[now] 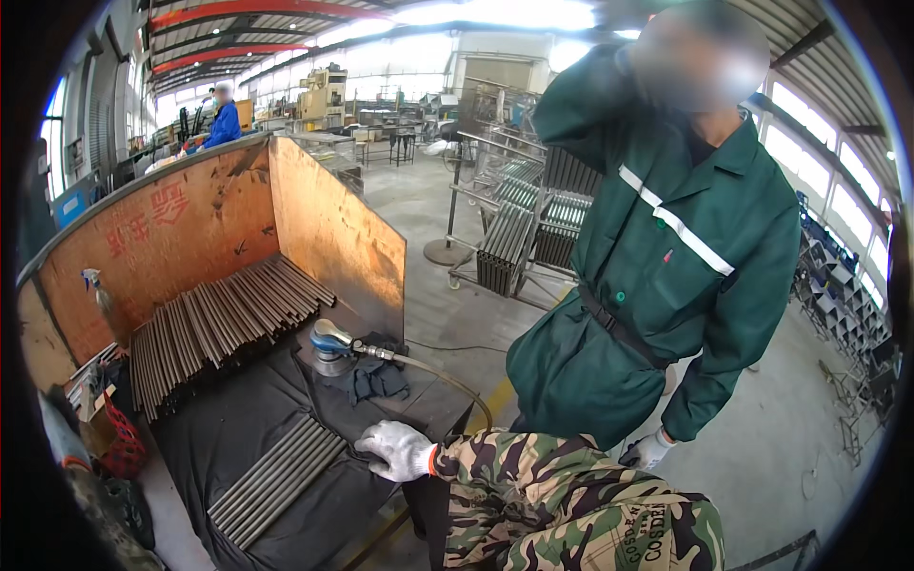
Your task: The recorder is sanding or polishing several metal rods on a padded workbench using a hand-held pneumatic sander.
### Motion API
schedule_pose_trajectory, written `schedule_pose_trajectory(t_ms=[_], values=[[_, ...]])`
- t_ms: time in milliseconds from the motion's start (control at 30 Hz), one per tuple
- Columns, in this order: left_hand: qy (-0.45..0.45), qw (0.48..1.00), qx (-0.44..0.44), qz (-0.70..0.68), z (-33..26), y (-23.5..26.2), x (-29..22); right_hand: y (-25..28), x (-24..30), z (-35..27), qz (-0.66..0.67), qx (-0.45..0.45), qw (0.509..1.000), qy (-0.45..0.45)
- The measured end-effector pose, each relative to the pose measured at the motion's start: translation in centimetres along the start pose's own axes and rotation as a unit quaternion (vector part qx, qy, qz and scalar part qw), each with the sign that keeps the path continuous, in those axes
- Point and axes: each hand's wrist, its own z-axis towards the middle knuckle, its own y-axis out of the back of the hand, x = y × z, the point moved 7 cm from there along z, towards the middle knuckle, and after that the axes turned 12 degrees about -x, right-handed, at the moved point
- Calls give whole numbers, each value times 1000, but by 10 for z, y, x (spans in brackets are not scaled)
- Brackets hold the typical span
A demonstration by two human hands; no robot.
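My right hand (396, 451), in a white glove with an orange cuff, rests at the table's near right edge. Its fingers are loosely bent and apart, holding nothing. Just left of it, several metal rods (276, 482) lie side by side on a black cloth (328, 504). My left hand (59, 428), also gloved, is at the far left rim; its fingers are cut off and unclear. Beyond the cloth lies a large stack of brown metal tubes (224, 328). A blue-topped air sander (331, 344) with a hose (428, 366) stands beside a dark rag (376, 381).
Wooden boards (338, 214) wall the table's back. A spray bottle (98, 297) and red checked cloth (121, 443) are at left. Close on my right stands a person in green (657, 257), one gloved hand lowered. Racks of tubes (509, 238) stand behind; a person in blue (224, 124) is far off.
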Motion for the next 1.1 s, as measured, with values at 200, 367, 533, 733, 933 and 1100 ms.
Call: schedule_pose_trajectory(t_ms=[200,367,533,733,933,1100], values=[[-37,998,47,-19,49,30,66,-8,15,9,9,52,999,-1],[-27,993,99,54,19,18,90,-10,10,5,14,22,1000,6],[-24,994,100,48,15,16,103,-8,12,6,13,16,1000,10],[-23,993,107,44,14,29,111,-12,17,6,25,11,999,17],[14,992,100,76,-50,10,109,-8,12,4,22,7,1000,14],[64,990,123,9,-72,13,106,-8,16,6,30,9,999,11]])
